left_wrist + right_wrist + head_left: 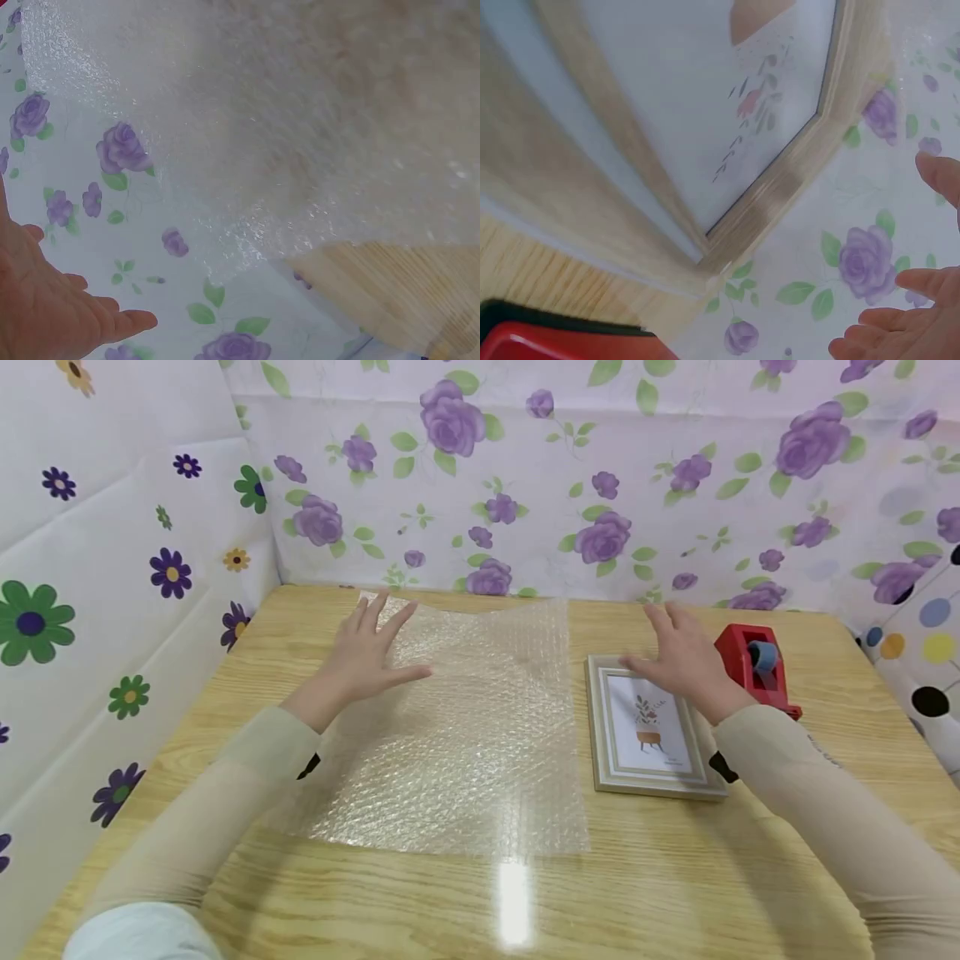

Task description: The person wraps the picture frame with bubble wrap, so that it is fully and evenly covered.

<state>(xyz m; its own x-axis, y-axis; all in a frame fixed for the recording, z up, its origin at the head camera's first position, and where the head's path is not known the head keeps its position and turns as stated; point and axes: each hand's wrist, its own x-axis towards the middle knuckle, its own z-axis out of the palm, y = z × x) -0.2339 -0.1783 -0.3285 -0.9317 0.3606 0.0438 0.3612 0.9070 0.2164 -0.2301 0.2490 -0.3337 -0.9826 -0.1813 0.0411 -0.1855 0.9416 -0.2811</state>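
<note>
A sheet of clear bubble wrap (480,735) lies flat on the wooden table (375,902). Over its upper left part is my left hand (360,652), fingers spread and holding nothing; whether it touches the wrap I cannot tell. To the right of the wrap lies a picture frame (645,760) with a potted-plant print. My right hand (686,660) hovers over the frame's upper right corner, fingers apart and nothing in them. Just right of that hand stands a red tape dispenser (753,647) with a blue roll. The right wrist view shows the frame (765,202) close up.
A flowered cloth (525,468) hangs along the table's back edge. Another patterned cloth (112,593) covers the left side, and a dotted one (922,652) the right. Light glares off the table near the front middle.
</note>
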